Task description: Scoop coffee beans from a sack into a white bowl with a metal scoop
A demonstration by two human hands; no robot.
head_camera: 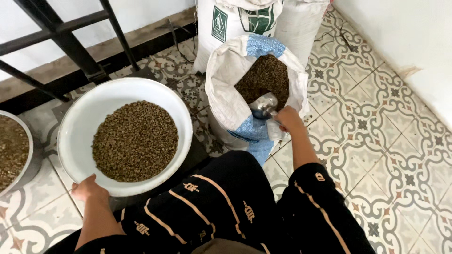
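A person's right hand (288,118) is closed around the handle of a metal scoop (265,106), whose bowl dips into an open white woven sack (226,89) of small brownish-green beans (266,77); whether the scoop itself carries any beans is hard to tell from this angle. The left hand (89,189) grips the near rim of a wide white basin (84,113), fingers curled under its edge, with a heap of the same beans (135,141) covering its floor. Beyond the left hand, at the frame's edge, a second basin (24,129) also holds beans. Behind the open sack, farther from the right hand, two closed sacks (282,23) stand on the patterned tile floor (376,122).
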